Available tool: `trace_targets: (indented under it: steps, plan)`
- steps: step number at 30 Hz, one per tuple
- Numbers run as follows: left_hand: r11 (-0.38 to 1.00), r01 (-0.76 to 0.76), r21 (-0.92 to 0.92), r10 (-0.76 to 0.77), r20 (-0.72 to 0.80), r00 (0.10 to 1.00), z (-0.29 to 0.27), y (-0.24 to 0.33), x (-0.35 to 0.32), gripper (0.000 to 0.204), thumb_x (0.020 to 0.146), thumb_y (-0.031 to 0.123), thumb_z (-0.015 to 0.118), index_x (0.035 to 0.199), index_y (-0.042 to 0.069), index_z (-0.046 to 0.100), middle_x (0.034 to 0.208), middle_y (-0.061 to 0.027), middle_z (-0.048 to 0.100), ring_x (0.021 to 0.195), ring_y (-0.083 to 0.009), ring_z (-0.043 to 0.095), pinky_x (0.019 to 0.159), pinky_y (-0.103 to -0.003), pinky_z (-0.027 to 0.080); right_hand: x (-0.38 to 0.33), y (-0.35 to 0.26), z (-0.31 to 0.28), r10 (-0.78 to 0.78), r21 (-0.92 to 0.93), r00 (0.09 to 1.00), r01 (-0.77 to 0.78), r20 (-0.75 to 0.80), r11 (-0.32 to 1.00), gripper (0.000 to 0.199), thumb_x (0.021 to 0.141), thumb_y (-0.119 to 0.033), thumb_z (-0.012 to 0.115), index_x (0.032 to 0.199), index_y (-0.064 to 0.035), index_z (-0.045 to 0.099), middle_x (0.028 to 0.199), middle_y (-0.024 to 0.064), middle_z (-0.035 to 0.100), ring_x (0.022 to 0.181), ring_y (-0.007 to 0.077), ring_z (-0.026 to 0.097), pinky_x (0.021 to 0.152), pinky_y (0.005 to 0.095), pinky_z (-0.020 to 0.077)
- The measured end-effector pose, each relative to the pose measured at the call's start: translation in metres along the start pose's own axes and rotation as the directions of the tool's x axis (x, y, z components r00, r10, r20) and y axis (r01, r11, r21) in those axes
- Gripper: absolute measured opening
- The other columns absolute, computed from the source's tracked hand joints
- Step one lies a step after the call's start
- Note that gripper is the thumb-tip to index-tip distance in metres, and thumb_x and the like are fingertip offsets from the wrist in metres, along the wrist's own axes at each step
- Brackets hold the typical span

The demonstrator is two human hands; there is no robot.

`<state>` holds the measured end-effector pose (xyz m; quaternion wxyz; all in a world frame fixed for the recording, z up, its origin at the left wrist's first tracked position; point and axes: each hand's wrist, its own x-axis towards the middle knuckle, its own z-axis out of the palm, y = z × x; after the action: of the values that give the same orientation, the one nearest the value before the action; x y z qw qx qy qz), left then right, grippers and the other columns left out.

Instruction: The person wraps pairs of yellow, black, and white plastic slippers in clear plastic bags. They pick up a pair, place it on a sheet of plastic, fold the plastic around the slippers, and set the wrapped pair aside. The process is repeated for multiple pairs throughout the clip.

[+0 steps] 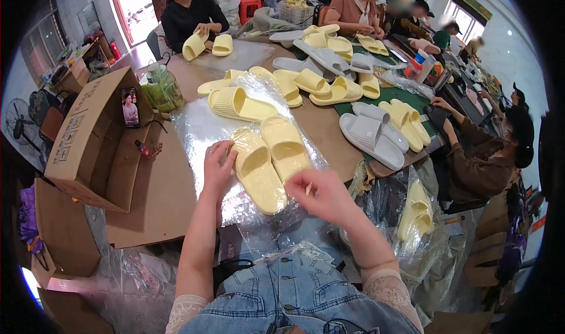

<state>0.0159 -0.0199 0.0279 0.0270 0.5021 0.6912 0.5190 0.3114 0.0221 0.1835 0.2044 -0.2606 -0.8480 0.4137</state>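
Observation:
A pair of pale yellow slippers lies in front of me under shiny clear plastic, toes away from me. The left slipper [259, 172] sits slightly nearer than the right slipper [286, 149]. My left hand [218, 162] is at the left slipper's outer side, fingers bent and closed on the edge of the clear plastic bag. By the right slipper's heel is my right hand [321, 196], its fingers curled in a pinch; a small pale bit shows between them, too small to name. Just beyond lies another yellow slipper [238, 104] on the plastic sheeting [197, 131].
An open cardboard box [88, 152] stands at left, with a phone [130, 107] against it and a green-tinted jar [163, 90] behind. Grey slippers [371, 137] and more yellow ones cover the table's far right. A bagged slipper [415, 213] lies lower right. Several people work around the table.

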Motion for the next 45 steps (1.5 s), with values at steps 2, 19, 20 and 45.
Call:
trace_targets:
  steps: [2,19,20,45]
  plan:
    - [0.999,-0.022,-0.024,0.022,-0.024,0.999,0.004,-0.008,0.001,0.029,0.084,0.015,0.072,0.113,0.009,0.070,0.116,-0.0107,0.067,0.111,-0.0312,0.056,0.099,-0.041,0.045,0.035,0.036,0.015,-0.016,-0.193,0.981,-0.022,-0.194,0.981,0.034,0.089,-0.036,0.069,0.095,-0.0028,0.069,0.088,0.0131,0.069,0.077,0.0265,0.069,0.070,0.0360,0.0541]
    - [0.977,-0.128,0.170,0.136,-0.037,0.990,-0.002,0.000,-0.003,0.034,0.085,0.015,0.068,0.118,0.008,0.068,0.129,-0.0123,0.060,0.121,-0.0305,0.051,0.107,-0.040,0.040,0.100,0.121,0.100,-0.104,-0.470,0.950,-0.049,-0.293,0.881,0.025,0.091,-0.028,0.059,0.090,-0.0033,0.056,0.085,0.0160,0.063,0.078,0.0356,0.065,0.070,0.0477,0.0524]
    - [0.966,-0.143,0.216,0.157,-0.052,0.986,-0.003,0.000,-0.003,0.033,0.086,0.015,0.068,0.119,0.008,0.067,0.131,-0.0126,0.058,0.123,-0.0307,0.050,0.107,-0.040,0.039,0.093,0.123,0.096,-0.104,-0.452,0.952,-0.039,-0.288,0.891,0.025,0.090,-0.028,0.059,0.090,-0.0032,0.056,0.084,0.0162,0.063,0.077,0.0362,0.065,0.069,0.0481,0.0520]
    - [0.981,-0.028,0.194,0.008,0.102,0.995,0.006,-0.023,0.000,0.026,0.091,0.019,0.066,0.110,0.003,0.071,0.122,-0.0131,0.064,0.120,-0.0296,0.053,0.106,-0.039,0.040,-0.239,0.193,-0.156,0.500,-0.778,0.789,-0.548,-0.357,0.308,0.029,0.080,-0.029,0.064,0.075,-0.0008,0.068,0.079,0.0207,0.069,0.077,0.0369,0.068,0.072,0.0479,0.0538]
